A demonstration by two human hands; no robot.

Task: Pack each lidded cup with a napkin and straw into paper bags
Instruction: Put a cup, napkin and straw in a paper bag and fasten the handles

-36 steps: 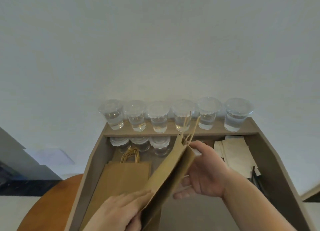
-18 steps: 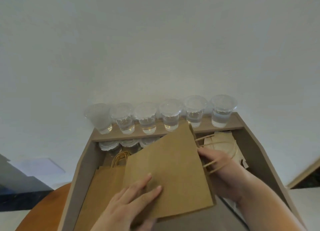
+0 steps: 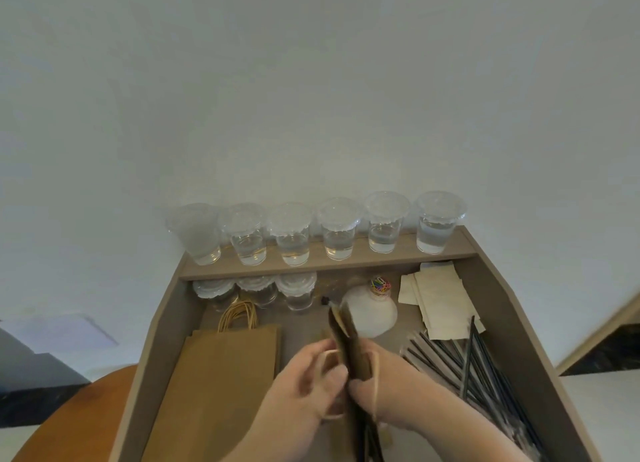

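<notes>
Pinching the paper bag [image 3: 348,340] edge-on, the left grip [image 3: 308,382] and right grip [image 3: 384,385] each grasped its top; straws [image 3: 478,382] lay right of them

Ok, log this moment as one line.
left hand: grips paper bag | right hand: grips paper bag | paper bag: held edge-on | lidded cups: on shelf

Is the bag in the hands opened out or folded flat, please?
Folded flat: the bag shows edge-on, its sides barely parted.
</notes>
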